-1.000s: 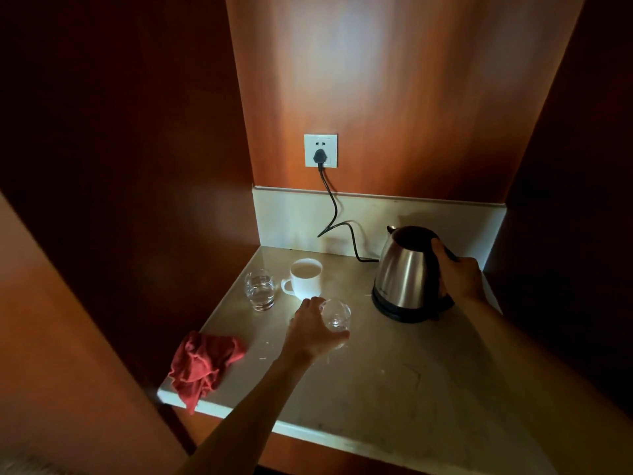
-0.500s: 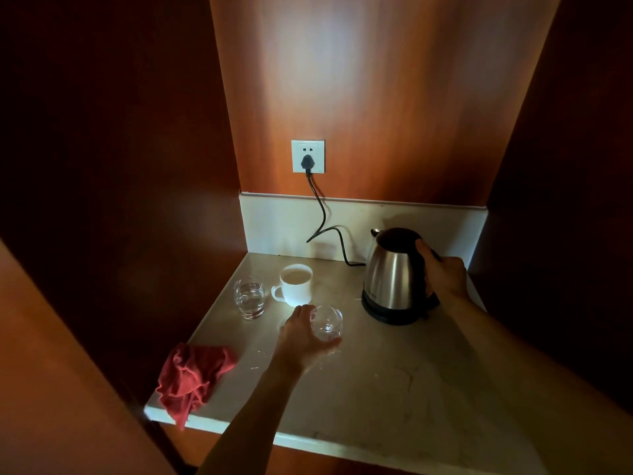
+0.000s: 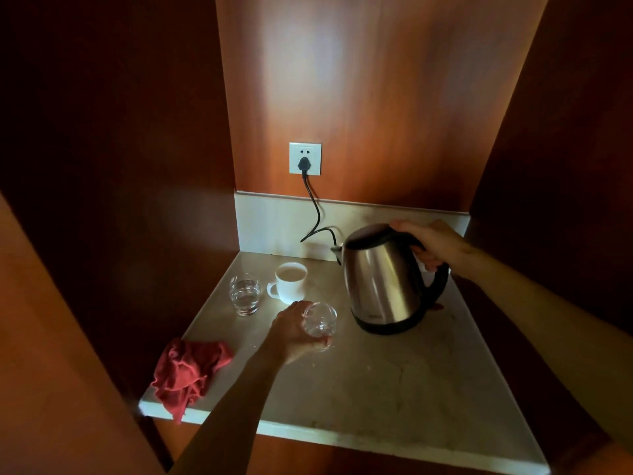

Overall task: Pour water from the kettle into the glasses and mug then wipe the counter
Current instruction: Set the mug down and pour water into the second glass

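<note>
A steel kettle point(image 3: 380, 279) with a black handle hangs above the marble counter point(image 3: 394, 378), lifted and tilted slightly left. My right hand point(image 3: 433, 243) grips its handle. My left hand point(image 3: 294, 332) holds a small clear glass point(image 3: 320, 322) standing on the counter, just left of the kettle. A second glass point(image 3: 244, 293) with water in it stands at the back left. A white mug point(image 3: 289, 281) holding pale liquid stands beside it. A crumpled red cloth point(image 3: 186, 373) lies at the counter's front left corner, partly over the edge.
A black cord point(image 3: 317, 214) runs from a plugged wall socket point(image 3: 305, 158) down behind the kettle. Dark wooden walls close in the counter on the left, back and right. The counter's front edge runs across the lower frame.
My right hand has lifted the kettle off its spot and brought it forward and higher. My left hand has stayed on the small glass.
</note>
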The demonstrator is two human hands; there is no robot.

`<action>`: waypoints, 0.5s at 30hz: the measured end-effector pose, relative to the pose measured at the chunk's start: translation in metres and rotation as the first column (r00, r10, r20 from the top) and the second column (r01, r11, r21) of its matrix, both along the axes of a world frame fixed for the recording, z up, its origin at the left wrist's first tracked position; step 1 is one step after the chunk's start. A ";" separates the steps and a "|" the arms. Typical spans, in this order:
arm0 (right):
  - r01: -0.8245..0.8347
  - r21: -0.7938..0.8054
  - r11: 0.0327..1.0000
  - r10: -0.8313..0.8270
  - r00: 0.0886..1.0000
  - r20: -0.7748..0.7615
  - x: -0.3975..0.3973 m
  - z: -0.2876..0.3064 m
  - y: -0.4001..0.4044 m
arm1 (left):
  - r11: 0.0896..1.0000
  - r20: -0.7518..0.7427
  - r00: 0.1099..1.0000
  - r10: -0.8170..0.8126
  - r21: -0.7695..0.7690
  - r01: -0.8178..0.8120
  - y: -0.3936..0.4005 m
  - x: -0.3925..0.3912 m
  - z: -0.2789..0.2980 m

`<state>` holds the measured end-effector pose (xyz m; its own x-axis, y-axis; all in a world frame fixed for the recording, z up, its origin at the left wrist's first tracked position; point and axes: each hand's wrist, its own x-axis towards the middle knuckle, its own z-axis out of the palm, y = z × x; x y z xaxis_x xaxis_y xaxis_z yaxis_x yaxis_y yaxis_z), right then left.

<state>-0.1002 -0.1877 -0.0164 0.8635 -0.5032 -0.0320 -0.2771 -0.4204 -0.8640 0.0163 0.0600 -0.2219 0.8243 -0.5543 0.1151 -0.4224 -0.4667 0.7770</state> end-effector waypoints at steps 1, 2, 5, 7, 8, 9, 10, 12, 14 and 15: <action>-0.050 -0.037 0.998 0.047 0.997 -0.059 -0.001 0.003 0.005 | 1.000 0.002 1.000 -0.010 0.001 0.010 0.001 0.001 0.000; -0.099 -0.066 0.993 0.092 0.990 -0.112 -0.001 0.004 0.010 | 1.000 0.007 1.000 -0.019 0.001 0.019 0.001 0.001 0.000; -0.211 -0.133 0.968 0.171 0.951 -0.257 0.001 0.003 0.023 | 0.999 0.001 0.999 -0.041 -0.013 0.041 0.003 0.003 -0.002; -0.243 -0.179 0.953 0.173 0.925 -0.337 0.005 0.002 0.029 | 0.998 0.002 0.999 -0.053 -0.015 0.053 0.004 0.004 -0.003; -0.262 -0.188 0.947 0.179 0.913 -0.367 0.007 0.002 0.030 | 0.998 0.009 0.998 -0.059 -0.016 0.060 0.005 0.005 -0.004; -0.283 -0.189 0.940 0.191 0.898 -0.395 0.008 0.003 0.032 | 0.998 0.013 0.998 -0.064 -0.018 0.064 0.005 0.005 -0.004; -0.302 -0.191 0.934 0.201 0.885 -0.420 0.010 0.004 0.034 | 0.998 0.015 0.998 -0.066 -0.023 0.067 0.005 0.005 -0.004; -0.320 -0.210 0.924 0.197 0.868 -0.455 0.013 0.005 0.036 | 0.997 0.022 0.998 -0.065 -0.035 0.066 0.006 0.005 -0.004; -0.323 -0.236 0.917 0.180 0.860 -0.477 0.017 0.006 0.037 | 0.997 0.029 0.997 -0.065 -0.044 0.067 0.006 0.005 -0.005; -0.321 -0.248 0.914 0.171 0.860 -0.481 0.019 0.006 0.037 | 0.997 0.028 0.997 -0.067 -0.046 0.069 0.006 0.005 -0.005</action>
